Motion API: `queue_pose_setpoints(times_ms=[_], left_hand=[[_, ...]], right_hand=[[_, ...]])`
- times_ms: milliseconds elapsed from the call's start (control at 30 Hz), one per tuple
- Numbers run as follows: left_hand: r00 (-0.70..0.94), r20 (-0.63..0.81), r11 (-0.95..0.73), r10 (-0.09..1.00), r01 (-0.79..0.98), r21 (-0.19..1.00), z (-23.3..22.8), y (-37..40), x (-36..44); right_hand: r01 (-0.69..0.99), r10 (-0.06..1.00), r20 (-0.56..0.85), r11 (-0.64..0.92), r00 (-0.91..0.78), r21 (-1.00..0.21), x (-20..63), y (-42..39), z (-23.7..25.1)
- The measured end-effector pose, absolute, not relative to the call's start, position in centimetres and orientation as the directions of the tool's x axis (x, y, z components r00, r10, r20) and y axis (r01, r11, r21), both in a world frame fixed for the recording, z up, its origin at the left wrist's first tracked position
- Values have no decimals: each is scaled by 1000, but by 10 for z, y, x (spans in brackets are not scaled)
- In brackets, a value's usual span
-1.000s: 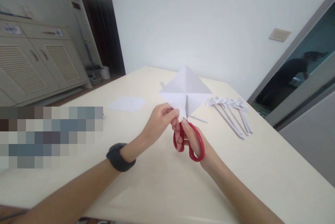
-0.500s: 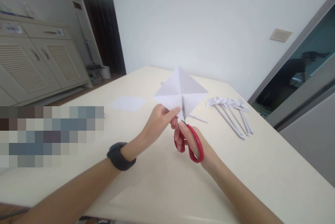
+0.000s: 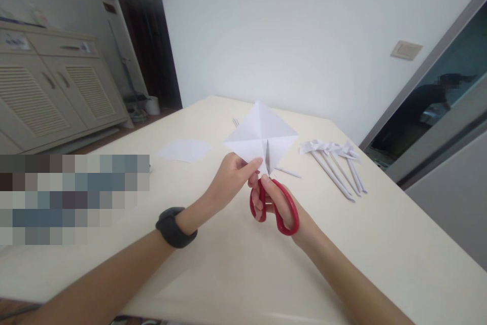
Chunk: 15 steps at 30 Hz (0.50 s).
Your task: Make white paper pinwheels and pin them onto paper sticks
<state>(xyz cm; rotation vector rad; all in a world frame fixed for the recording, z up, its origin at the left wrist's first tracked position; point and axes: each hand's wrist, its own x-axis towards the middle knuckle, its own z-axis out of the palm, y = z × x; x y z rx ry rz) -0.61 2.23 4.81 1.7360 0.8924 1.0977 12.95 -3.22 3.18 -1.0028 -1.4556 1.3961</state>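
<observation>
Left hand [image 3: 232, 180], dark band at the wrist, pinches the near corner of a creased white paper square [image 3: 261, 137] held up above the middle of the surface [image 3: 228, 264], one corner pointing up toward the far edge. Right hand [image 3: 283, 208] is closed through the loops of red-handled scissors [image 3: 274, 206], long axis running away from the person, blades narrow and set into the paper's lower corner. Rolled paper sticks [image 3: 337, 165] lie toward the right edge; a flat paper sheet [image 3: 185, 150] lies toward the left; no containers in view.

White wall [image 3: 304, 26], louvred cabinet [image 3: 45, 97]
</observation>
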Motion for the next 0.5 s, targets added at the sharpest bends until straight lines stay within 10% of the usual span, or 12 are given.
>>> queue_pose_setpoints(times_ms=[500], left_hand=[[367, 308, -363, 878, 92, 927, 43, 22, -5]], right_hand=[[35, 958, 34, 46, -286, -998, 129, -33, 30]])
